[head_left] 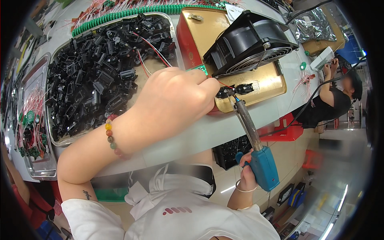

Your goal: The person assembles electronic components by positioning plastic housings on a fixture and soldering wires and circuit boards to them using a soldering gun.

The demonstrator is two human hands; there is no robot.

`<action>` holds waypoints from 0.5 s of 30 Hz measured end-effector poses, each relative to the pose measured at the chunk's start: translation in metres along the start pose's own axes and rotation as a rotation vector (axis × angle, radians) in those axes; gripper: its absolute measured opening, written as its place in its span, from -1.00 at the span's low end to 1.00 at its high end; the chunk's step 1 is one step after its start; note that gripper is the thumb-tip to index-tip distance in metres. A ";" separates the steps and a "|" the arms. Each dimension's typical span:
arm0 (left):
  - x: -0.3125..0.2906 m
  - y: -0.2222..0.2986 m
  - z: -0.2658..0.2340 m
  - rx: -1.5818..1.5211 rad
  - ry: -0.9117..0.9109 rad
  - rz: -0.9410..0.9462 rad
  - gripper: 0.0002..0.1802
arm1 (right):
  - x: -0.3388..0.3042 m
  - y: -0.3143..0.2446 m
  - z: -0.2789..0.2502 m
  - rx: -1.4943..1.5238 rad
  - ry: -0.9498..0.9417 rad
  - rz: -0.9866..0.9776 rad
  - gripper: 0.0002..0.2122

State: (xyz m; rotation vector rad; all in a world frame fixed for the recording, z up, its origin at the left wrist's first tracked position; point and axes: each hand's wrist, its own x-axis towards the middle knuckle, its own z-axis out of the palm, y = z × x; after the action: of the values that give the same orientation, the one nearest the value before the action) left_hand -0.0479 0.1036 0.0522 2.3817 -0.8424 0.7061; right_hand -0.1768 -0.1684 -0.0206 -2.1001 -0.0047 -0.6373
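Note:
My left hand (180, 92) is closed in a pinch over the gold tin lid. A small green circuit board (200, 70) shows at its fingers, and a thin red wire runs from there toward a black plastic part (236, 90) on the lid. The fingertips themselves are hidden behind the hand. My right hand (247, 174) grips the blue handle of a soldering gun (264, 168), with fingers around its trigger. The gun's metal tip points up and touches, or nearly touches, the near end of the black part.
Behind the lid stands a black fan (252, 44) with a wire guard. A metal tray (56, 138) on the left is heaped with black plastic parts; another tray (44, 172) holds wired green boards. A person (334, 96) works at the right, near a red plastic bin (282, 130).

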 end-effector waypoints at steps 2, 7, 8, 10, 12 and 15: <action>0.000 0.000 0.001 -0.002 0.005 -0.002 -0.89 | 0.003 -0.001 -0.001 -0.064 -0.045 -0.079 -0.91; 0.000 0.000 0.000 -0.003 0.002 -0.005 -0.89 | 0.000 -0.003 0.001 -0.047 -0.017 -0.010 -0.92; 0.000 0.000 0.000 -0.002 0.004 -0.001 -0.88 | 0.001 -0.003 0.000 -0.046 -0.018 -0.010 -0.92; 0.000 0.000 0.000 0.000 0.005 0.002 -0.88 | 0.005 -0.003 -0.003 -0.199 -0.096 -0.138 -0.90; 0.000 0.000 0.001 -0.004 -0.005 -0.002 -0.88 | 0.001 -0.010 0.000 0.105 -0.063 0.094 -0.88; 0.000 0.000 0.001 -0.004 0.008 0.000 -0.88 | -0.009 0.005 -0.010 0.615 -0.032 0.376 -0.85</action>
State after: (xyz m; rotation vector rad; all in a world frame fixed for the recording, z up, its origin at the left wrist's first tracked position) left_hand -0.0477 0.1030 0.0517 2.3738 -0.8395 0.7136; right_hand -0.1872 -0.1768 -0.0238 -1.4621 0.1542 -0.3171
